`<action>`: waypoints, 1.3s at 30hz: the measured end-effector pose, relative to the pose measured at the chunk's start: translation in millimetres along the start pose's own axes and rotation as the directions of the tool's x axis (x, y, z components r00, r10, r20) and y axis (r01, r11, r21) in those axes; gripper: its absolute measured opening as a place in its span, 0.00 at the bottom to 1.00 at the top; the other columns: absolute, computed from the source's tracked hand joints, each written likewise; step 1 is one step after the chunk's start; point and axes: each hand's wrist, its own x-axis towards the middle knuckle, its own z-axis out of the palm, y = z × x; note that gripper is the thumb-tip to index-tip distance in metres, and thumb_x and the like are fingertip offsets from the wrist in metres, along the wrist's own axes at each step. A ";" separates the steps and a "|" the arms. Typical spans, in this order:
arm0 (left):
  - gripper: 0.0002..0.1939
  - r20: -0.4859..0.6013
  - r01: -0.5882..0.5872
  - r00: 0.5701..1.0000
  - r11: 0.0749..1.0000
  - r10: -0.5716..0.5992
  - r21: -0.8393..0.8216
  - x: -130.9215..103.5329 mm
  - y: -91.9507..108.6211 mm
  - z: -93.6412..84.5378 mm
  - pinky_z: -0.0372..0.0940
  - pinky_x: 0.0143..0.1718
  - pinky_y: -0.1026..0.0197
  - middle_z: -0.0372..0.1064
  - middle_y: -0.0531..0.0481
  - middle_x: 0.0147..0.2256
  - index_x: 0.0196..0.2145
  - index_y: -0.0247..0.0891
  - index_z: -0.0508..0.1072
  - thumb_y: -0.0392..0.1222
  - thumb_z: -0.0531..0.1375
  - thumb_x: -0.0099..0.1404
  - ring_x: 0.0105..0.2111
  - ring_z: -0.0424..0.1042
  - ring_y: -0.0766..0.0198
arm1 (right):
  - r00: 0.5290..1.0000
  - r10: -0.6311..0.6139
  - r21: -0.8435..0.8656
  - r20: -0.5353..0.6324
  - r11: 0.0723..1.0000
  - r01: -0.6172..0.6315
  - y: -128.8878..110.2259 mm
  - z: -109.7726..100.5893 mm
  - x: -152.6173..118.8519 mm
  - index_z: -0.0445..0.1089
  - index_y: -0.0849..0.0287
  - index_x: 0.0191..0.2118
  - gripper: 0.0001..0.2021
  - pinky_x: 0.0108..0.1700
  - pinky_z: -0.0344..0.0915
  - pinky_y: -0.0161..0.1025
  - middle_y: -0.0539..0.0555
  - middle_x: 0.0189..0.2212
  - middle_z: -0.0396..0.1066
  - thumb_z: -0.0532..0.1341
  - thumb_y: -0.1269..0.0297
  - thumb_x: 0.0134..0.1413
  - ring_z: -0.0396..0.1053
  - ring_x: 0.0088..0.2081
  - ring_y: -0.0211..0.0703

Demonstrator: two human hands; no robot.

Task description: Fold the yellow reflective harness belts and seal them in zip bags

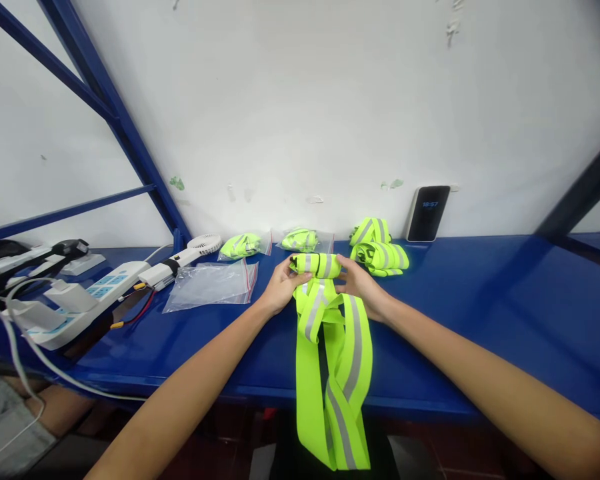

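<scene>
Gripping rolled vest end (316, 265), 2 hands: left hand (281, 285), right hand (363, 285), forearms converging.

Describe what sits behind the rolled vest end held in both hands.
Behind the rolled vest end: a bagged vest against the wall; rolled vests to its right. The shelf directly beneath the roll is hidden.

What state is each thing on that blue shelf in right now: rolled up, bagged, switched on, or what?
Vest: top end rolled, rest hanging over the shelf edge.
Left hand: gripping the roll's left end.
Right hand: gripping the roll's right end.
Rolled vests: rolled up, unbagged, stacked by the wall.
Bagged vests: two, inside clear bags.
Empty bags: lying flat.
Phone: screen lit, leaning on the wall.
Fan: lying down; running or not, unclear.
</scene>
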 end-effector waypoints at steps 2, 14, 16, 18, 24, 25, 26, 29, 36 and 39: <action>0.21 -0.010 -0.024 1.000 1.000 0.024 0.010 0.4 -0.9 -1.2 0.64 0.43 0.61 0.71 0.53 0.34 0.40 0.36 0.71 0.37 0.70 0.48 0.35 0.70 0.64 | 0.999 0.044 0.002 0.005 0.999 -0.044 -1.3 -1.6 -0.1 0.69 0.56 0.46 0.18 0.36 0.73 0.46 0.56 0.39 0.75 0.59 0.50 0.55 0.74 0.32 0.48; 0.20 0.140 0.045 0.990 0.996 -0.034 -0.072 -4.8 9.7 2.3 0.61 0.35 0.65 0.69 0.51 0.35 0.45 0.38 0.72 0.38 0.66 0.53 0.34 0.68 0.65 | 0.993 -0.094 0.021 -0.074 0.995 0.096 1.1 -5.0 7.3 0.73 0.57 0.42 0.14 0.33 0.68 0.39 0.51 0.30 0.76 0.64 0.63 0.46 0.72 0.30 0.44; 0.21 0.159 0.002 0.987 1.000 -0.007 0.030 -6.2 10.7 2.6 0.61 0.36 0.65 0.69 0.51 0.36 0.46 0.38 0.71 0.42 0.67 0.55 0.35 0.68 0.65 | 0.994 -0.092 0.019 -0.064 0.995 0.094 2.7 -5.7 8.1 0.73 0.58 0.42 0.15 0.33 0.68 0.38 0.51 0.30 0.76 0.65 0.63 0.45 0.72 0.29 0.43; 0.20 0.144 -0.052 0.989 0.991 0.034 0.126 -6.0 11.0 2.4 0.61 0.37 0.66 0.69 0.51 0.37 0.46 0.37 0.72 0.43 0.67 0.56 0.35 0.68 0.65 | 0.996 -0.081 0.040 -0.046 0.996 0.083 3.4 -4.2 7.3 0.73 0.58 0.41 0.14 0.35 0.69 0.39 0.51 0.31 0.77 0.65 0.64 0.46 0.73 0.30 0.44; 0.16 0.064 -0.081 0.996 0.976 0.069 0.200 -1.5 10.4 0.3 0.61 0.34 0.66 0.68 0.53 0.31 0.37 0.35 0.72 0.47 0.67 0.55 0.31 0.66 0.67 | 0.999 0.023 0.068 0.036 0.997 -0.025 -2.1 4.2 -3.2 0.70 0.59 0.47 0.16 0.40 0.71 0.47 0.57 0.35 0.77 0.59 0.58 0.56 0.75 0.35 0.52; 0.16 0.048 -0.077 0.996 0.977 0.069 0.197 -0.8 10.2 -0.4 0.61 0.34 0.66 0.68 0.53 0.30 0.37 0.35 0.71 0.47 0.67 0.56 0.30 0.66 0.67 | 0.998 0.027 0.063 0.052 0.998 -0.030 -3.4 4.3 -5.0 0.69 0.59 0.49 0.18 0.40 0.71 0.49 0.58 0.37 0.77 0.58 0.56 0.57 0.76 0.36 0.53; 0.16 0.032 -0.077 0.997 0.978 0.072 0.193 -0.2 10.1 -1.1 0.61 0.33 0.66 0.68 0.54 0.30 0.36 0.35 0.71 0.48 0.67 0.56 0.30 0.66 0.67 | 0.997 0.024 0.060 0.078 0.998 -0.029 -4.4 3.6 -6.5 0.68 0.59 0.53 0.20 0.41 0.71 0.50 0.59 0.39 0.77 0.56 0.53 0.59 0.76 0.37 0.54; 0.16 -0.008 -0.093 0.995 0.983 0.096 0.159 1.5 9.7 -3.4 0.61 0.33 0.65 0.70 0.53 0.30 0.36 0.35 0.71 0.48 0.66 0.57 0.30 0.67 0.66 | 0.981 0.004 0.056 0.194 0.998 -0.015 -4.6 -2.3 -8.4 0.59 0.55 0.62 0.29 0.47 0.70 0.55 0.60 0.48 0.74 0.55 0.47 0.59 0.75 0.43 0.56; 0.16 -0.016 -0.102 0.994 0.990 0.104 0.102 2.7 9.3 -4.8 0.62 0.34 0.65 0.71 0.53 0.31 0.37 0.35 0.72 0.48 0.66 0.57 0.30 0.68 0.66 | 0.912 -0.024 0.045 0.410 0.999 0.006 -1.3 -17.2 -6.5 0.45 0.47 0.67 0.50 0.58 0.61 0.56 0.57 0.53 0.69 0.72 0.55 0.40 0.70 0.52 0.54; 0.16 -0.018 -0.110 0.993 0.988 0.113 0.113 2.8 8.4 -5.2 0.62 0.34 0.65 0.71 0.53 0.31 0.37 0.35 0.72 0.48 0.66 0.58 0.30 0.68 0.67 | 0.912 0.006 0.022 0.411 1.000 -0.017 -1.9 -15.6 -6.5 0.42 0.46 0.67 0.53 0.59 0.62 0.53 0.55 0.52 0.70 0.73 0.66 0.37 0.71 0.52 0.51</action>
